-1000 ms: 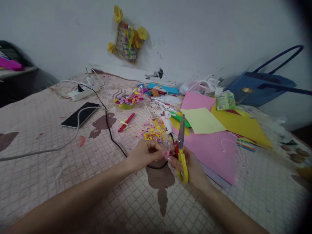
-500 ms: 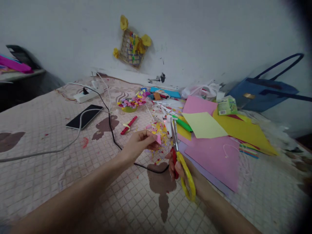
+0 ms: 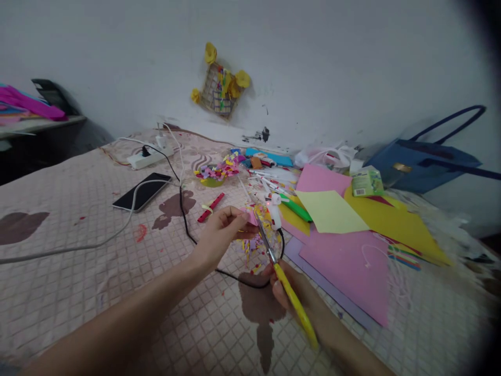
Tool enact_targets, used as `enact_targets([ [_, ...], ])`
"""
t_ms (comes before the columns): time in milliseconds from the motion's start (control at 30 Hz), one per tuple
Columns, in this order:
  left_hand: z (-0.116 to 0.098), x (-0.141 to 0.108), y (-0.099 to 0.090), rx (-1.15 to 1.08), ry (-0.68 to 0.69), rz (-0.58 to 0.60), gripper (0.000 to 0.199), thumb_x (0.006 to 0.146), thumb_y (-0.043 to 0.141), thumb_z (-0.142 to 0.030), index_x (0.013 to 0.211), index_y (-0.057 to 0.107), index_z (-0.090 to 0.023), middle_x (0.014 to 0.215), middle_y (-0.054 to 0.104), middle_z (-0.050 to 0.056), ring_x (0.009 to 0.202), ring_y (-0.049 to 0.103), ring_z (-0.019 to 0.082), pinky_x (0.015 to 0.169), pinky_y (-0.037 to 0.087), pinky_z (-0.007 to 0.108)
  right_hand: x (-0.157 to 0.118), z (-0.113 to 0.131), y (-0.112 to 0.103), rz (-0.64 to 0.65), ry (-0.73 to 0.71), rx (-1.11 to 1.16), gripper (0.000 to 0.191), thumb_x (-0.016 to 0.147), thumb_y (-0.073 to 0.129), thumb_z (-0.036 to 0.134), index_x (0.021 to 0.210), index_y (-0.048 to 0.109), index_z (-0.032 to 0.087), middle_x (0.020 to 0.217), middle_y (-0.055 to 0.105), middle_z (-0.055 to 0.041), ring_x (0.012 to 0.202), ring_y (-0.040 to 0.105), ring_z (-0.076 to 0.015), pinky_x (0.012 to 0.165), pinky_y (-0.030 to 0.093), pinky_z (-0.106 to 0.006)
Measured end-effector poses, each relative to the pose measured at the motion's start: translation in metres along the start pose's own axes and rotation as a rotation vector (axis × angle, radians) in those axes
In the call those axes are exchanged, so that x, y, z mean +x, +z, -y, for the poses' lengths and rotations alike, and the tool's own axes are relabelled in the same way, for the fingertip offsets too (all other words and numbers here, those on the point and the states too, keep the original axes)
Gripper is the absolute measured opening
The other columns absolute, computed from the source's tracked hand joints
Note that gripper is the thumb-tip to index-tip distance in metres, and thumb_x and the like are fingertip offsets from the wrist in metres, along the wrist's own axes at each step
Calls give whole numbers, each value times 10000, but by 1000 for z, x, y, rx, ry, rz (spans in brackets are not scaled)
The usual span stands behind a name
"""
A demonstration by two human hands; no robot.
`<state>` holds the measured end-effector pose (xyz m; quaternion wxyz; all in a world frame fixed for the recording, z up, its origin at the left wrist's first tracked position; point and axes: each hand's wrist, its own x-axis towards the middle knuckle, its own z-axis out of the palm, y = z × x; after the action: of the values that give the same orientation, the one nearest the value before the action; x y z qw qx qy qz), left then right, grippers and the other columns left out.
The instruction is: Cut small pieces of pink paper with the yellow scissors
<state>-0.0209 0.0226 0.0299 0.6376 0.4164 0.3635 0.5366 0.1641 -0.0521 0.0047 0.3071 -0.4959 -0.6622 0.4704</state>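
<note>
Between the thumb and fingers of my left hand (image 3: 224, 230) is a small piece of pink paper (image 3: 249, 215). My right hand (image 3: 291, 284) is closed around the yellow handle of a pair of scissors (image 3: 289, 287). The blades point away from me, and their tips are at the right edge of the pink paper; whether they touch it I cannot tell. Beneath and behind my hands lie many small paper scraps (image 3: 250, 250). Just right of the blades stands a white glue gun (image 3: 274, 211) with a small red light and a black cord.
A bowl of paper pieces (image 3: 213, 175), a red strip (image 3: 211, 207) and a phone (image 3: 143, 192) lie left. Rightward are a green pen-like tool (image 3: 295, 209), pink sheets (image 3: 348, 266), a yellow-green sheet (image 3: 332, 210) and a blue bag (image 3: 422, 162). A power strip (image 3: 151, 156) stands back left.
The scissors have swung left and turned edge-on, bringing their blades from upright over the glue gun to the pink paper. My left hand still pinches the paper. The view has tilted slightly upward.
</note>
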Motion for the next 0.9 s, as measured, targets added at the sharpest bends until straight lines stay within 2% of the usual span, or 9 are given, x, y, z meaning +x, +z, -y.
enact_targets([
  [133,-1,0,1,16,21,-18,213,783,665,-328,737,576,-140,702,683,11,648,663,108,662,560,241,1,4,2,-11,20,-3,279,840,503,477,744,442,222,653,465,8,613,471,-144,516,375,-259],
  [333,1,-1,2,20,25,-30,214,770,672,-335,735,584,-143,719,672,6,653,647,109,684,561,267,1,11,2,-2,30,-23,308,827,485,531,788,450,228,769,530,-33,720,516,-183,601,415,-301],
  [533,3,-4,5,8,26,-52,210,761,678,-321,729,577,-139,729,650,2,652,636,103,663,559,257,3,7,2,8,28,-22,306,843,468,522,775,441,225,722,517,-25,724,504,-186,585,395,-295],
  [900,5,-4,8,-22,45,-80,207,760,680,-317,727,568,-145,719,646,-4,650,630,103,660,563,260,4,2,4,0,24,-6,270,851,477,487,812,470,221,751,539,-23,678,479,-160,596,393,-290],
])
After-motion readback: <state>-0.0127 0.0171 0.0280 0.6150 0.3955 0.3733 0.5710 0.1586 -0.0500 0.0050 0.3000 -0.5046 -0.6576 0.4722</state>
